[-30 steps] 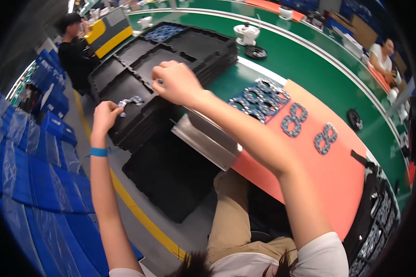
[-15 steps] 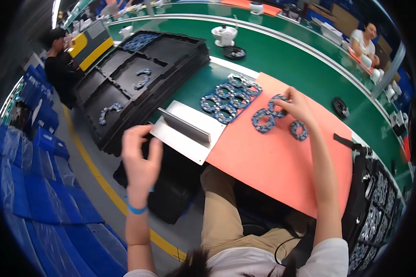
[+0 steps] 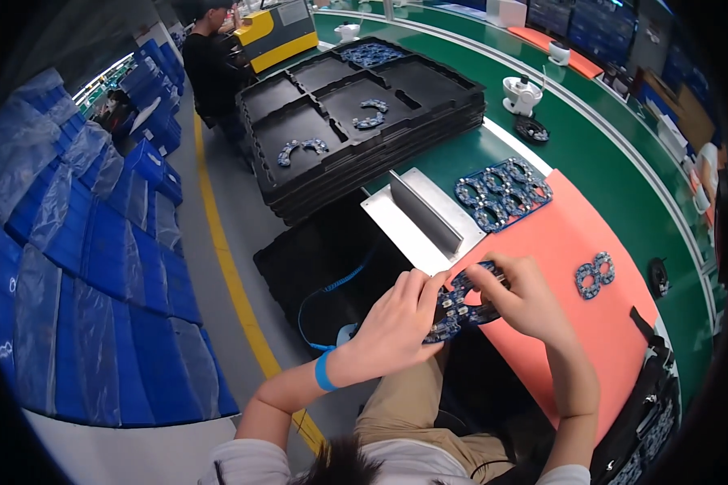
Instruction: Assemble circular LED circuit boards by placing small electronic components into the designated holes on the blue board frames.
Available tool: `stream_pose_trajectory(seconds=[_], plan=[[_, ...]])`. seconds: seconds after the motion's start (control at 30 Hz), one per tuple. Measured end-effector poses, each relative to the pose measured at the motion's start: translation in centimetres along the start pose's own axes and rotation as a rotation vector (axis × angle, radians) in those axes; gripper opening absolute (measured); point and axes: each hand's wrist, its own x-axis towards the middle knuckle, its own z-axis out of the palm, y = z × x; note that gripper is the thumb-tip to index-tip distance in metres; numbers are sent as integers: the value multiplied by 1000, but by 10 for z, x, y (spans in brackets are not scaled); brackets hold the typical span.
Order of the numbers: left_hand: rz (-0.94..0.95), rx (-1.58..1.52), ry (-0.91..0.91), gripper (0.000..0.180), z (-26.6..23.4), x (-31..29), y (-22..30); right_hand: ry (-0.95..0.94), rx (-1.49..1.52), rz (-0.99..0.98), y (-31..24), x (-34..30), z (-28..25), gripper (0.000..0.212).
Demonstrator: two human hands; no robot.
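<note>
Both hands grip a blue circuit board (image 3: 453,317) with ring-shaped cutouts, held over the front edge of the pink mat. My left hand (image 3: 392,319), with a blue band at its wrist, has its fingers closed on the board's left side. Closed on the opposite side is my right hand (image 3: 522,297), its thumb across the top. The fingers partly hide the board. Just beyond them lies a metal plate (image 3: 384,222) with an upright dark blade (image 3: 425,214). A larger panel of ring-shaped circuit boards (image 3: 501,194) rests beside the plate, and two small ring boards (image 3: 594,275) lie on the mat.
Stacked black trays (image 3: 364,153) stand at the far left, with curved board pieces on top. The pink mat (image 3: 550,347) covers part of the green bench (image 3: 623,210). Blue bins (image 3: 97,299) line the left side. A person in black (image 3: 214,69) stands beyond the trays.
The view has turned left, so the bench appears farther right. My left hand, open and empty before, has joined my right hand, and both now hold a circuit board near the metal plate.
</note>
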Motion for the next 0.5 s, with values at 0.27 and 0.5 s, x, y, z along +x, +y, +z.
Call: stream_pose_trajectory(seconds=[0.27,0.5], plan=[[-60,-199,437,52,9,-31,-4,-279,596,50,13,13,48,33],[-261,-838,565,31,13,-48,-21,-48,871,-90,0,34,97,29]])
